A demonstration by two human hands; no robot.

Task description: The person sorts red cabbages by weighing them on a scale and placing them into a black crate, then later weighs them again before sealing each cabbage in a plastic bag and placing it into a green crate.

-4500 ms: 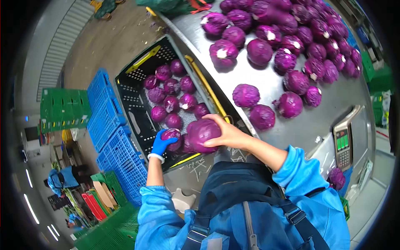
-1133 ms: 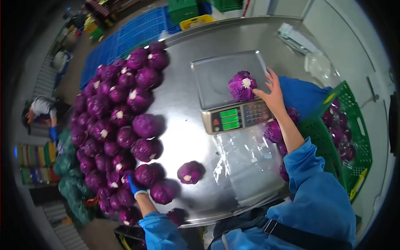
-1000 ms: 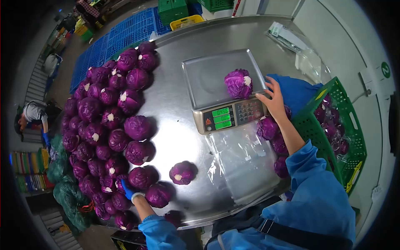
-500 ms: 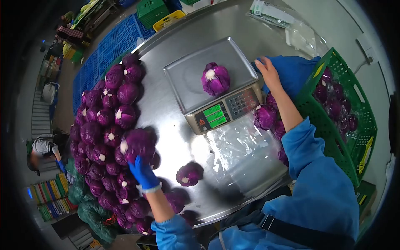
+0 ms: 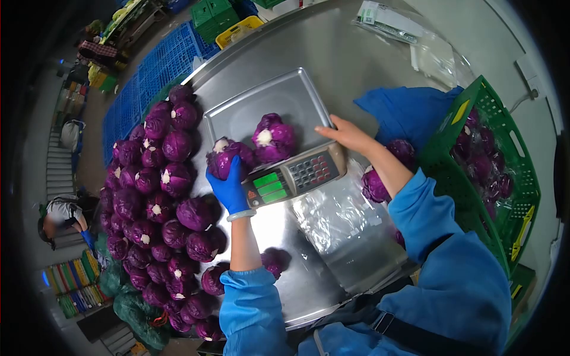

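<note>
My left hand (image 5: 228, 187), in a blue glove, is closed around a red cabbage (image 5: 224, 159) at the front left of the scale tray (image 5: 217, 121). Another red cabbage (image 5: 274, 141) sits on the tray, stem end showing, close beside the held one. Bare, my right hand (image 5: 350, 135) grips the right corner of the digital scale (image 5: 312, 172), its fingertips over the tray's edge. The scale's green displays are lit, but their digits are unreadable. Left of the scale, a large heap of red cabbages (image 5: 160, 207) covers the metal table.
Clear plastic bags (image 5: 335, 216) lie before the scale. On the right, a green crate (image 5: 475, 207) holds bagged cabbages, near loose cabbages (image 5: 375, 185) and a blue cloth (image 5: 401, 113). A co-worker (image 5: 65, 213) bends at far left.
My left hand has carried its cabbage from the heap up to the scale tray. The scale has shifted left and nearer, and my right hand has moved left with it.
</note>
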